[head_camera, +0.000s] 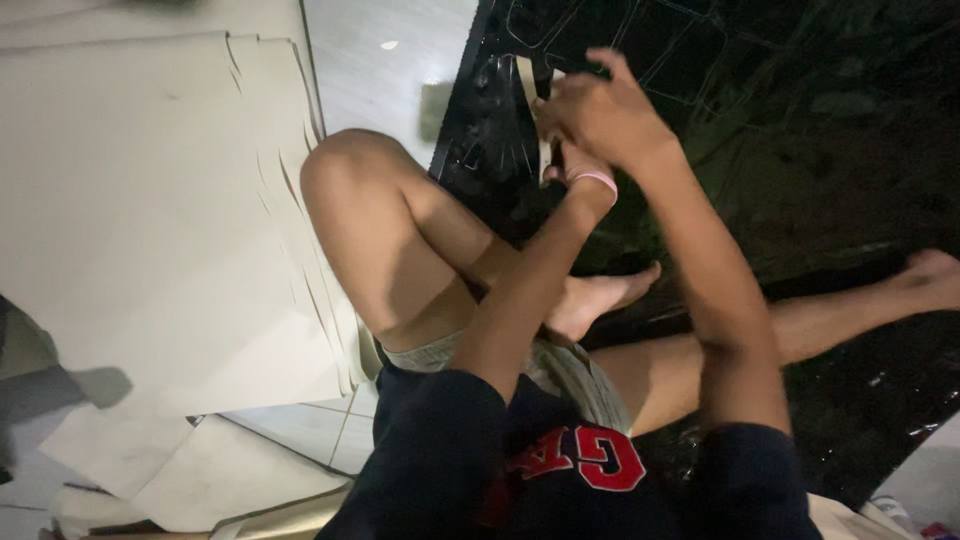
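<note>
right hand (600, 115) grips pale strip (528, 85) | strip runs near-far on black sheet (800, 150) | left hand (572, 170) beneath, grip unclear

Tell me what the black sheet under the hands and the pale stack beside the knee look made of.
Black sheet: seemingly glossy plastic or coated material; it glints and carries thin outline marks. Pale stack: probably matte cardboard or thick paper, with flat layered edges fanned out. The strip by the right hand is pale; its material is unclear.
</note>
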